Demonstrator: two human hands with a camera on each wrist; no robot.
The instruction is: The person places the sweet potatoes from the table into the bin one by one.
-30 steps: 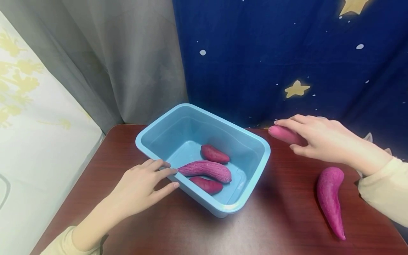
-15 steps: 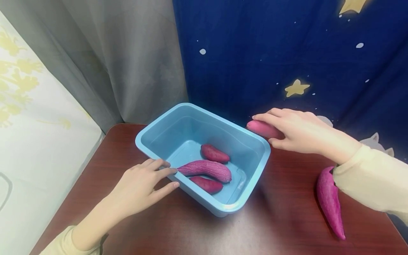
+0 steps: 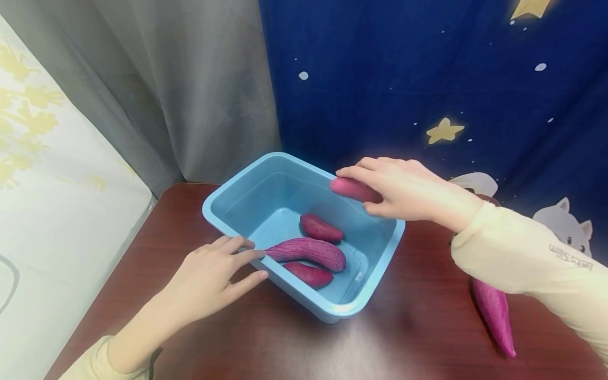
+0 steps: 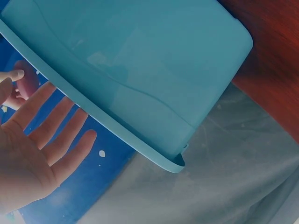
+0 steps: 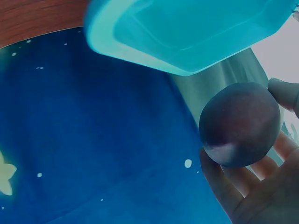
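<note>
My right hand (image 3: pixel 399 187) grips a short pink-purple sweet potato (image 3: pixel 353 189) above the back right part of a blue plastic basin (image 3: pixel 370 290). In the right wrist view the sweet potato (image 5: pixel 240 123) appears end-on between thumb and fingers. With fingers extended, my left hand (image 3: pixel 211 279) rests on the basin's near left rim; the left wrist view has its fingertips right at the rim (image 4: pixel 93 109). Inside the basin lie two short dark sweet potatoes (image 3: pixel 320 228) (image 3: pixel 309 275) and a long curved, wrinkled purple one (image 3: pixel 313 252) between them.
Another long, tapered purple sweet potato (image 3: pixel 494 314) lies on the reddish-brown wooden table (image 3: pixel 408 338) at the right, partly hidden by the right sleeve (image 3: pixel 518 253). Grey and star-patterned blue curtains (image 3: pixel 380 79) hang behind the table. A white patterned cloth (image 3: pixel 62 211) is at the left.
My right hand has carried the sweet potato leftward, from right of the basin to above its inside. Its sleeve now covers part of the sweet potato on the table. The left hand stays put.
</note>
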